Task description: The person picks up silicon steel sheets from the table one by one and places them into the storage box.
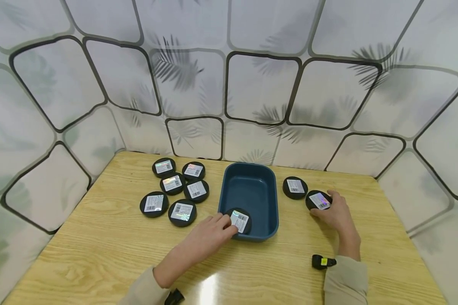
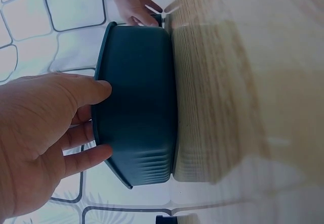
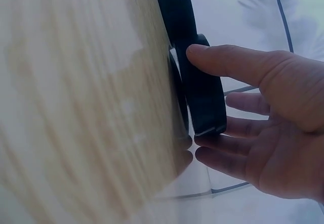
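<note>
A deep blue plastic bin [image 1: 265, 199] stands in the middle of the table. My left hand [image 1: 210, 233] reaches over its near left corner, fingers and thumb at the edge of a flat round black disc with a silvery barcode label [image 1: 240, 221] inside it. In the left wrist view, the left hand [image 2: 45, 133] is at the bin's rim, and its wall hides that disc. Right of the bin, my right hand [image 1: 336, 212] grips a similar labelled black disc [image 1: 319, 201] between thumb and fingers. The right wrist view shows this disc [image 3: 202, 92] slightly tilted at the tabletop.
Several more labelled black discs [image 1: 182, 212] lie left of the bin. One black disc [image 1: 295, 187] lies to its right, beside the gripped one. A patterned curtain [image 1: 198, 84] surrounds the wooden table [image 1: 110, 237] at the back and sides.
</note>
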`<control>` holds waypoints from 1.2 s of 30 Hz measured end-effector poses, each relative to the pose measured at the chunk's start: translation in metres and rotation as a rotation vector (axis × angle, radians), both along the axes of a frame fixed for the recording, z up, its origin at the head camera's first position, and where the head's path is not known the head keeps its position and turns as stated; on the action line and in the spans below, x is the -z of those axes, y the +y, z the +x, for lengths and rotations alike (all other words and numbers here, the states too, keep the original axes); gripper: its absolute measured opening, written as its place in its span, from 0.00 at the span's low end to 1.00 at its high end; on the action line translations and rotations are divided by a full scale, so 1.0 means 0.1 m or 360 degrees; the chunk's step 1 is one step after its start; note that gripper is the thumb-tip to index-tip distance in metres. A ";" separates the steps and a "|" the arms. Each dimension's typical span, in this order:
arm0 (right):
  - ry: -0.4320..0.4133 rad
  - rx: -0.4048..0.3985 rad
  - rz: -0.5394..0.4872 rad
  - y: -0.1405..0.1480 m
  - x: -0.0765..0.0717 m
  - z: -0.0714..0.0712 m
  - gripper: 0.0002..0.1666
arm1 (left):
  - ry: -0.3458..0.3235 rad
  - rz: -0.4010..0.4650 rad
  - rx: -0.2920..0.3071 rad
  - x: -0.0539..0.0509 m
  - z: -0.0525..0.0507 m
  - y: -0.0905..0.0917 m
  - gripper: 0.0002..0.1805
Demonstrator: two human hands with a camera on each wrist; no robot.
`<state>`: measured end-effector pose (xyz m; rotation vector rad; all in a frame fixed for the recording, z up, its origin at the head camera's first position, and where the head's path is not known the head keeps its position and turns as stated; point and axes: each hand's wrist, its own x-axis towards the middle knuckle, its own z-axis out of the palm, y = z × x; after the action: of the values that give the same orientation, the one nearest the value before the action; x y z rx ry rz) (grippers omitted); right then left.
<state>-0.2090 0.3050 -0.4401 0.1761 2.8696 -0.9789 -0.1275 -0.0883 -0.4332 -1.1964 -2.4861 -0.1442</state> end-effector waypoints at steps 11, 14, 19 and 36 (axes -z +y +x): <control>-0.0007 0.0027 -0.0042 -0.02 -0.01 0.05 0.59 | -0.0027 -0.0001 -0.0006 0.01 0.00 0.00 0.06; -0.0006 0.0028 -0.0047 -0.03 -0.02 0.06 0.59 | -0.0054 -0.0006 -0.0010 0.00 0.00 0.00 0.06; -0.0007 0.0038 -0.0056 -0.05 -0.03 0.08 0.58 | -0.0079 -0.0009 -0.0011 -0.01 0.00 0.00 0.07; 0.0059 0.0059 -0.0065 -0.10 -0.10 0.12 0.55 | 0.0036 0.0006 -0.0007 0.01 0.00 0.01 0.05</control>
<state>-0.1966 0.2954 -0.4300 0.2103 2.8868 -1.0580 -0.1275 -0.0870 -0.4343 -1.1844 -2.4678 -0.1336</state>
